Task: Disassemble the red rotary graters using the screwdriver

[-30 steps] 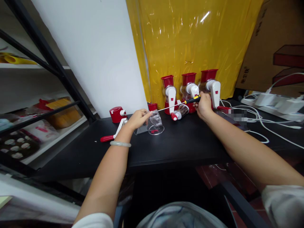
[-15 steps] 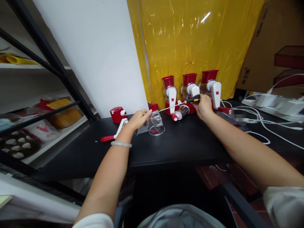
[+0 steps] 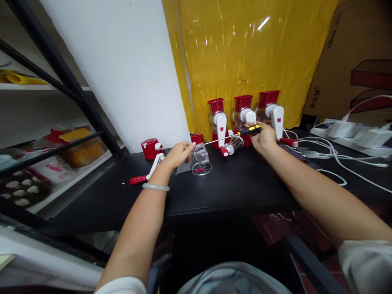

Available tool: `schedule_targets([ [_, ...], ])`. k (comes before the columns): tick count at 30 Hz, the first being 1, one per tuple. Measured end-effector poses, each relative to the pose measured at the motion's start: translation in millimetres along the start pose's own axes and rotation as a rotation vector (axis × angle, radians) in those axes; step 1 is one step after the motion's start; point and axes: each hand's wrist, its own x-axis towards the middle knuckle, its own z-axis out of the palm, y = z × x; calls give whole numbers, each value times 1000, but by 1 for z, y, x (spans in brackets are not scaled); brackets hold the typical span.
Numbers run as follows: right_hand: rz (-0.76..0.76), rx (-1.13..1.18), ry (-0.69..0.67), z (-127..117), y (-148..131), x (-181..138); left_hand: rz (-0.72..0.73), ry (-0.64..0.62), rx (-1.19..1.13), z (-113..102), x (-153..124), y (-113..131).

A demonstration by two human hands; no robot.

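Note:
My left hand (image 3: 178, 154) rests on a clear plastic housing (image 3: 200, 158) lying on its side on the black table (image 3: 232, 183), fingers curled over its top. My right hand (image 3: 263, 139) grips a screwdriver (image 3: 237, 134) with a black and yellow handle, its long shaft pointing left toward the clear housing. A metal grater drum with a red cap (image 3: 232, 145) lies just under the shaft. A white crank with a red handle (image 3: 146, 172) lies left of my left hand, beside a red base part (image 3: 150, 147).
Three assembled red and white rotary graters (image 3: 245, 116) stand at the back against a yellow plastic sheet (image 3: 245, 53). White cables and a power strip (image 3: 352, 134) lie at the right. A black metal shelf (image 3: 61, 122) with packaged goods stands at the left. A cardboard box (image 3: 358, 61) leans at the back right.
My right hand has shifted slightly and the screwdriver handle sits a bit lower and flatter. My left hand stays on the clear housing.

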Motion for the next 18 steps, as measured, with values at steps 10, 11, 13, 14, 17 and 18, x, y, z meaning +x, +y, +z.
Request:
schedule_targets([
  [10,-88,-12,103,3,1,-2,-3,-2,-15,0,0,-1],
  [11,-88,-16,128,3,1,-2,2,-3,-15,0,0,-1],
  [13,-93,-31,152,2,2,-1,15,-10,-14,0,0,-1],
  [14,-97,-40,146,2,3,-2,18,-13,-13,0,0,-1],
  [17,-107,-62,90,2,3,-6,5,-11,-10,0,0,-1],
  [18,-104,-60,63,3,3,-9,-2,-8,-16,0,0,-2],
])
